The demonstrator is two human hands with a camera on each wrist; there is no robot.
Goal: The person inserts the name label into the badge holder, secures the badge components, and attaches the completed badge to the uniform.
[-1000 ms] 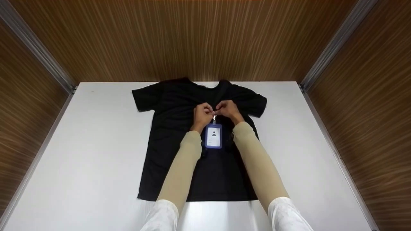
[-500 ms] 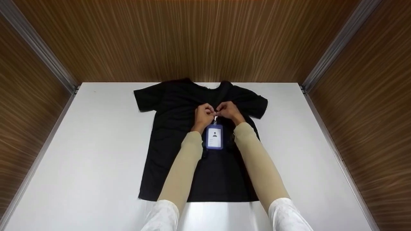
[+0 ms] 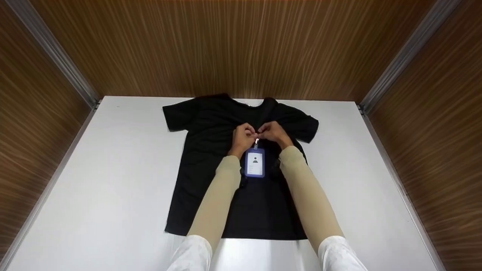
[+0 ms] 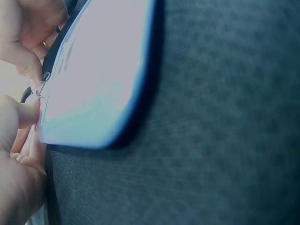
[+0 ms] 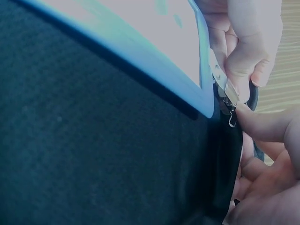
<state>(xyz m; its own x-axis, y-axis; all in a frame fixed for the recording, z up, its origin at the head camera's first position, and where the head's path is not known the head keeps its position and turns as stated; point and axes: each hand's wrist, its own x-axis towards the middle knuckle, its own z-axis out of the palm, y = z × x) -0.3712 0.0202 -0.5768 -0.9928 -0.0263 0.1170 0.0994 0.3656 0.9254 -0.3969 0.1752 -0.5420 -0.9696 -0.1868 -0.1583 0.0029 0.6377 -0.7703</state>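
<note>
A blue-framed ID badge [image 3: 255,162] with a white card lies on a black T-shirt [image 3: 207,162], spread front up with its collar away from me. A short strap with a metal clip [image 5: 228,96] leads from the badge's top edge to my fingertips. My left hand [image 3: 243,139] pinches at this clip between thumb and finger. From the other side my right hand [image 3: 275,132] pinches at the clip's end, thumb beside a small wire hook. In the left wrist view, both thumbs nearly meet at the clip. Dark material behind my fingertips is partly hidden.
The T-shirt lies on a white table [image 3: 124,169]. A wood-grain panel [image 3: 226,49] rises at the back, with more panels along both sides. Grey metal posts [image 3: 69,67] stand in the corners. A black band [image 3: 264,113] slants from the collar toward my hands.
The head view shifts slightly, so everything sits a little farther right and lower. Both hands stay together at the badge clip, their pinch looking about the same.
</note>
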